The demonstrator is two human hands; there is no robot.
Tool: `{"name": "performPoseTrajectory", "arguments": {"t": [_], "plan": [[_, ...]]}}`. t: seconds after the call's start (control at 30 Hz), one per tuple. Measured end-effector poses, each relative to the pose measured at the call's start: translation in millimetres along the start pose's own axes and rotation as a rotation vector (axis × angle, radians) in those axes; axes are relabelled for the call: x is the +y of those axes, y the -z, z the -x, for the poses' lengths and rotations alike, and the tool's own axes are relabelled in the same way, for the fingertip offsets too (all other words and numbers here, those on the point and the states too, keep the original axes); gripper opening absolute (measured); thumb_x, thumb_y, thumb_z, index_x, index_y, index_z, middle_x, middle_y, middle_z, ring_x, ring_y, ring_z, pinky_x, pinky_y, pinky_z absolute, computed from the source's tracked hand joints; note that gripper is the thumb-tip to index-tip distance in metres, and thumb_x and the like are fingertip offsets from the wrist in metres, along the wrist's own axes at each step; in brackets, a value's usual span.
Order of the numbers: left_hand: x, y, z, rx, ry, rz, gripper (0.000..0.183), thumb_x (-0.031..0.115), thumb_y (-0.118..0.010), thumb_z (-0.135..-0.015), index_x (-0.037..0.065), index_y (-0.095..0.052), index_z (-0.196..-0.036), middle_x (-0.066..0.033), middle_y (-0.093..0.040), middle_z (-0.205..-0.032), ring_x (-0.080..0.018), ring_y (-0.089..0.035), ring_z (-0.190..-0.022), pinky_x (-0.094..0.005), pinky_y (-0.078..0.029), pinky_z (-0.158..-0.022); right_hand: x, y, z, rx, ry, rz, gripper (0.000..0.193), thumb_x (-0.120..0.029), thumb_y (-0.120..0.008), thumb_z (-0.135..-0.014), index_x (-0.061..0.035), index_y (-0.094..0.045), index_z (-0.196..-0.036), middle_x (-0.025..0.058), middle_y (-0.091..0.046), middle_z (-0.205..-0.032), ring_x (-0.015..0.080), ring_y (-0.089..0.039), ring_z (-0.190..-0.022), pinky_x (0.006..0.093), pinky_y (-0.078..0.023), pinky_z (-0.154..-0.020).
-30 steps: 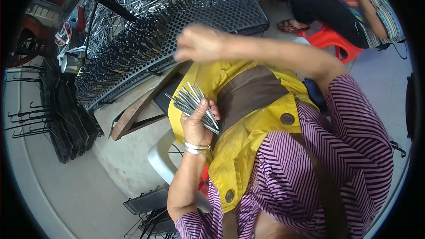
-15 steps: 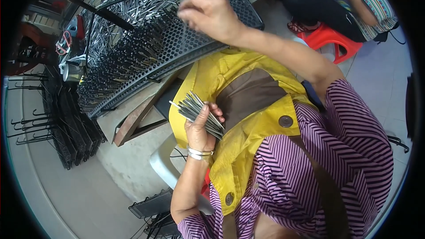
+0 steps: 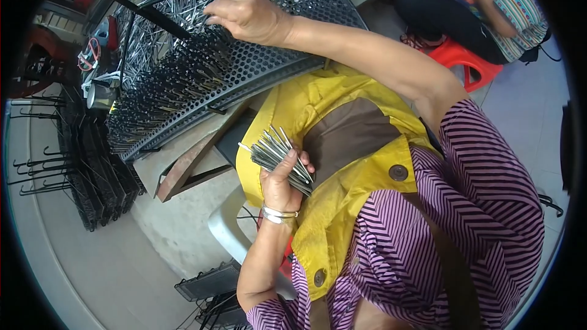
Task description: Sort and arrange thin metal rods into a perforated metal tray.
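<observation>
My left hand (image 3: pixel 282 182) is closed round a bundle of thin grey metal rods (image 3: pixel 272 153), held in front of the yellow apron with the tips fanned out. Over a black perforated tray (image 3: pixel 269 58), my right hand (image 3: pixel 249 17) has its fingers pressed together in a pinch. Whatever they hold, if anything, is too small to make out. Many dark thin rods (image 3: pixel 168 76) stand upright in the holes on the tray's left part, just beside that hand. The holes toward the right end have no rods in them.
Loose rods (image 3: pixel 177 0) lie heaped on the table behind the tray. A black bar (image 3: pixel 140 12) and cable cross above it. Red-handled scissors (image 3: pixel 89 54) and a metal cup (image 3: pixel 99 96) are at the left. Black racks with hooks (image 3: pixel 92 165) stand below; another person sits on a red stool (image 3: pixel 469 64).
My right hand has moved left across the tray, toward the standing rods. My left hand keeps its bundle and has shifted only slightly.
</observation>
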State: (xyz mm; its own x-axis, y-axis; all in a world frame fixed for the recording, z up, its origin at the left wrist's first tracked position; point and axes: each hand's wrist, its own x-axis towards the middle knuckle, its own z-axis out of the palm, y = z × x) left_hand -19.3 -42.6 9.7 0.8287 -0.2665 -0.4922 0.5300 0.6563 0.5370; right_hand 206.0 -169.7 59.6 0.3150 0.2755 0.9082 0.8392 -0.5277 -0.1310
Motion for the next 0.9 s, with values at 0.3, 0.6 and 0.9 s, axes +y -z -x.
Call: {"name": "performPoseTrajectory", "arguments": {"t": [0.3, 0.6, 0.9], "plan": [[3, -6, 3, 0.055, -0.007, -0.049, 0.013, 0.0, -0.059, -0.074, 0.003, -0.054, -0.085, -0.0093, -0.055, -0.072, -0.0205, -0.055, -0.064, -0.0309, -0.047, -0.05, -1, -7, -4, -0.097, 0.023, 0.077, 0.014, -0.01, -0.063, -0.07, -0.0036, -0.057, -0.081, 0.009, -0.057, -0.066, 0.0227, -0.059, -0.064, 0.0307, -0.049, -0.056], [0, -2, 1, 0.068, -0.015, -0.047, 0.013, -0.001, -0.06, -0.073, 0.003, -0.053, -0.084, -0.0088, -0.055, -0.074, -0.0217, -0.055, -0.066, -0.0314, -0.048, -0.051, -5, -4, 6, -0.505, -0.134, 0.06, 0.009, -0.005, -0.059, -0.068, -0.003, -0.055, -0.075, 0.0118, -0.056, -0.063, 0.0266, -0.058, -0.059, 0.0345, -0.048, -0.053], [3, 2, 1, 0.074, -0.037, 0.003, 0.015, 0.0, -0.061, -0.073, 0.002, -0.053, -0.086, -0.0078, -0.055, -0.075, -0.0214, -0.056, -0.066, -0.0318, -0.048, -0.052, -76, 40, 52, -0.922, -0.308, -0.144, 0.008, -0.015, -0.055, -0.071, -0.0071, -0.057, -0.073, 0.0133, -0.053, -0.063, 0.0272, -0.056, -0.059, 0.0353, -0.045, -0.051]]}}
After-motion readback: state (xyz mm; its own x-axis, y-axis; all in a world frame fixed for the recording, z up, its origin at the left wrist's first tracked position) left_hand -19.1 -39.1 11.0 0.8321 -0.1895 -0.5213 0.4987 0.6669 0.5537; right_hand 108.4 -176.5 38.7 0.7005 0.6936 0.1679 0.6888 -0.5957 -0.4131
